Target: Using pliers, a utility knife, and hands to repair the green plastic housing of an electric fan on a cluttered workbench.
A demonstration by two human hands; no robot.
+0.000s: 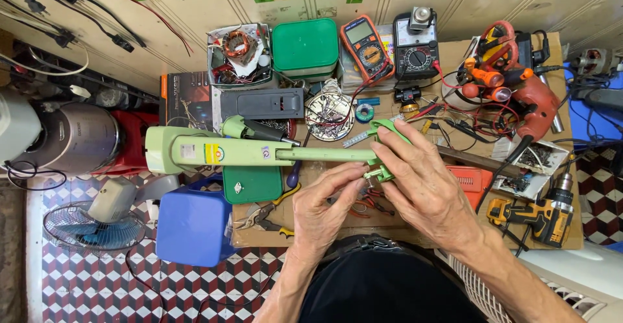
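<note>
A long light-green plastic device (214,151) with a thick handle end at the left and a thin neck lies across the workbench. My right hand (422,183) covers and grips its right end, where a green frame piece (388,128) shows above my fingers. My left hand (324,206) comes up from below, fingertips pinching a small metal spring (368,181) on the underside of that same end. Both hands meet at the device's right tip.
The cardboard-covered bench (311,232) holds an orange multimeter (366,47), a black analogue meter (415,50), a green tin (305,47), pliers (263,216), a red drill (535,102) and a yellow cordless drill (538,216). A blue stool (191,225) and small fan (97,222) stand at the left.
</note>
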